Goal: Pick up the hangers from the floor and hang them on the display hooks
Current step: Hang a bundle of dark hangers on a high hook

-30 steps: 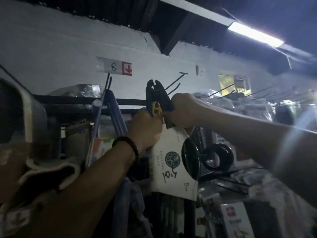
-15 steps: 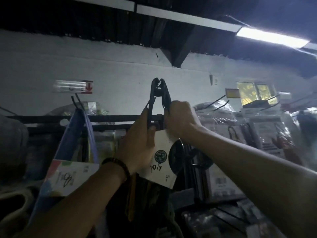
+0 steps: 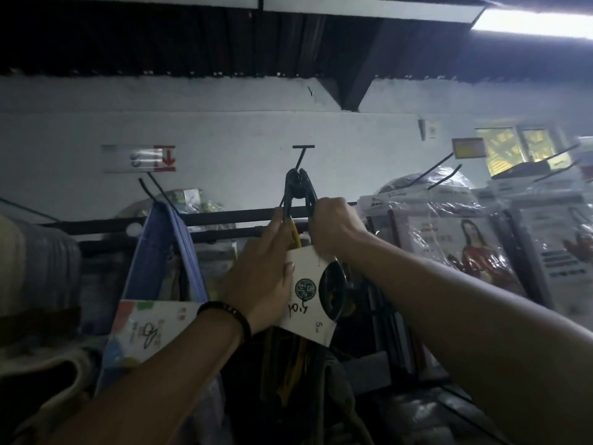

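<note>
Hangers (image 3: 299, 191) stand vertical, tops at hook (image 3: 303, 155) (left hand (image 3: 260, 274), right hand (image 3: 333, 227) gripping).

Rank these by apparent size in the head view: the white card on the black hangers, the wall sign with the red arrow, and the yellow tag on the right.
1. white card on the black hangers: largest, though it is also nearest the camera
2. wall sign
3. yellow tag: smallest
</note>
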{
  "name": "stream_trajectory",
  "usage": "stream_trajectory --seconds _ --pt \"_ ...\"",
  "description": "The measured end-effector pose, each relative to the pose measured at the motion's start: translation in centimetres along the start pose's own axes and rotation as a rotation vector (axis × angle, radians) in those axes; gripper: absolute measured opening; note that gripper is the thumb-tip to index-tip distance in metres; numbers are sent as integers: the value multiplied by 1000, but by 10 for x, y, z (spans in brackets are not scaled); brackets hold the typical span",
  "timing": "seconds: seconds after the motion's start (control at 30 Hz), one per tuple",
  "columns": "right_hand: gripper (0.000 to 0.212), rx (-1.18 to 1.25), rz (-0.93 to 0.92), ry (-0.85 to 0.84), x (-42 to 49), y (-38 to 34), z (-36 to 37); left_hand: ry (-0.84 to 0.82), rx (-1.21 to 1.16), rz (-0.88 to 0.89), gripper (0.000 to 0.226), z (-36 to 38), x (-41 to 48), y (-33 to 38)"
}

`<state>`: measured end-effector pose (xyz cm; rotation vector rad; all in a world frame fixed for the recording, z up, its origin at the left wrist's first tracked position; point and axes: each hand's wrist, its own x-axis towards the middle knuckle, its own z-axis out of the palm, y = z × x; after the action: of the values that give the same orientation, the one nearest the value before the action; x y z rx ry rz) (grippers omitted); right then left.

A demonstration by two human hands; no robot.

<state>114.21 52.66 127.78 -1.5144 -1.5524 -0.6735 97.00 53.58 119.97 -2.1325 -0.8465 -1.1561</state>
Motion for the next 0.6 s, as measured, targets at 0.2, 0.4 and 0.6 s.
stream_trajectory --seconds 0.2,0.4,0.6 --pt "24 39 22 -112 13 2 52 -270 288 -57 91 27 -13 -21" --pt "43 26 -10 -278 30 7 70 -430 340 -162 98 39 1 -21" --pt "60 17 -78 -327 24 21 66 -451 424 -174 92 38 8 -22"
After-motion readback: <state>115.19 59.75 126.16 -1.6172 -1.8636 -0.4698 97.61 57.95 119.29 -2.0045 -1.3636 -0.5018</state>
